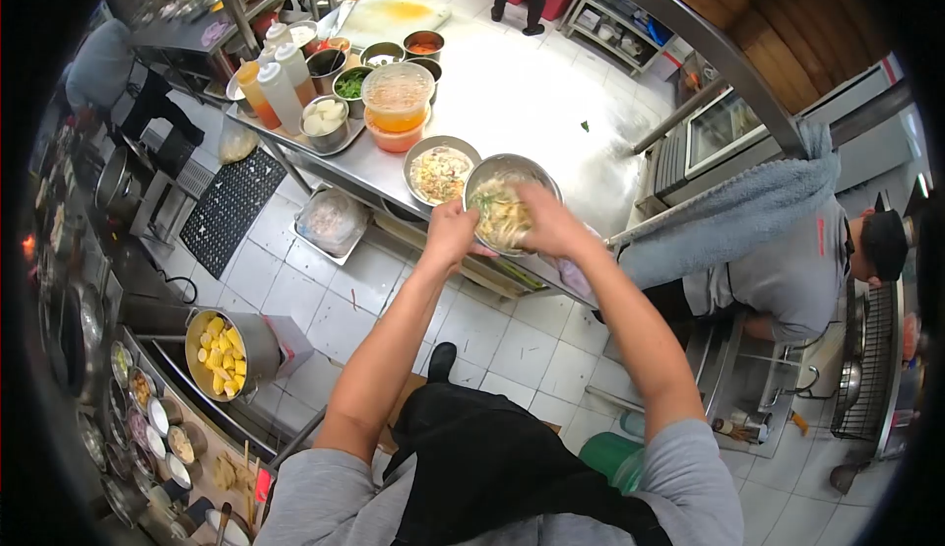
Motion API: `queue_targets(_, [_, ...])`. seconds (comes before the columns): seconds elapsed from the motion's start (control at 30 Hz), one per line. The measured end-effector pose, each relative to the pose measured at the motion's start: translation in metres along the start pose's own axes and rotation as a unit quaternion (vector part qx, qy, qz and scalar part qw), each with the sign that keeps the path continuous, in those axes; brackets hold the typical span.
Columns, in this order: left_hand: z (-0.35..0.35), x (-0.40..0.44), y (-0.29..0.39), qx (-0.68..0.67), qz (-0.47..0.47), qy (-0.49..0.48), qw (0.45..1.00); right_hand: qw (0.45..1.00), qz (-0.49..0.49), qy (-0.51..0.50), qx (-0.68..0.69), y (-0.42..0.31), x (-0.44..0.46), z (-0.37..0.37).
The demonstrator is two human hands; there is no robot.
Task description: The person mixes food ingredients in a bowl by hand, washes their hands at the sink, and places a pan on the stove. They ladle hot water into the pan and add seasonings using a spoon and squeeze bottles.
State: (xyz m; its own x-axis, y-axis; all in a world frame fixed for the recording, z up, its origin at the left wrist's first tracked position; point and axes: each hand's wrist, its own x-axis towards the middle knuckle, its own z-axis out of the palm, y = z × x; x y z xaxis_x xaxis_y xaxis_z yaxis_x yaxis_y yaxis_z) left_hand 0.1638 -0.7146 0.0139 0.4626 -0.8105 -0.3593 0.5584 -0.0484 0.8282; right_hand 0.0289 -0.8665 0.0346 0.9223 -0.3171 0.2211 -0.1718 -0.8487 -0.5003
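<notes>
A metal bowl (pixel 537 168) with a pale mix and green bits sits at the front edge of the steel counter (pixel 522 83). My left hand (pixel 452 233) grips its left rim with the fingers closed. Inside the bowl, over the food, is my right hand (pixel 546 219), blurred, its fingers hidden or smeared. Just left of this bowl, a second metal bowl (pixel 440 173) holds a chopped, light-coloured mix. Behind that one stand stacked clear tubs (pixel 397 103) with orange contents.
Squeeze bottles (pixel 281 93) and small metal containers (pixel 326 123) crowd the counter's left. A pot of corn (pixel 221 354) stands lower left. At the right, a person in a cap (pixel 787 260) bends over a sink, near a hanging grey towel (pixel 728 211).
</notes>
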Motion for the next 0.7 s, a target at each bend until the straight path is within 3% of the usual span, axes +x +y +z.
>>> queue_targets(0.03, [0.003,0.002,-0.003,0.013,0.009,0.000,1.000,0.996,0.055,-0.064,-0.028,0.002,-0.003,0.013])
queue_targets(0.17, [0.010,-0.001,-0.007,-0.012,-0.023,0.021,0.999,0.982,0.172,-0.021,-0.071,0.007,0.022,0.014])
queue_targets(0.27, [0.003,0.004,-0.007,-0.031,-0.031,0.015,0.999,0.997,0.050,-0.043,0.047,-0.007,0.023,-0.024])
queue_targets(0.3, [0.001,0.006,-0.007,-0.033,-0.032,0.005,0.999,0.981,0.107,-0.119,0.110,-0.017,0.023,-0.043])
queue_targets(0.4, [0.006,0.011,-0.007,-0.026,-0.037,-0.022,0.999,0.996,-0.029,-0.080,-0.023,0.002,0.026,-0.019])
queue_targets(0.43, [0.007,0.012,-0.006,-0.016,-0.039,-0.020,0.999,0.987,0.032,-0.151,-0.042,0.002,0.028,-0.012])
queue_targets(0.53, [0.008,0.008,-0.001,0.001,-0.044,-0.011,0.999,0.987,0.080,-0.068,-0.120,0.022,0.031,0.001])
queue_targets(0.57, [0.005,0.008,0.001,-0.001,-0.042,-0.007,0.999,0.979,0.143,-0.109,-0.094,0.021,0.039,-0.009])
queue_targets(0.7, [0.000,0.011,0.000,-0.003,-0.032,-0.003,0.999,0.991,0.042,-0.111,0.065,-0.010,0.036,-0.043])
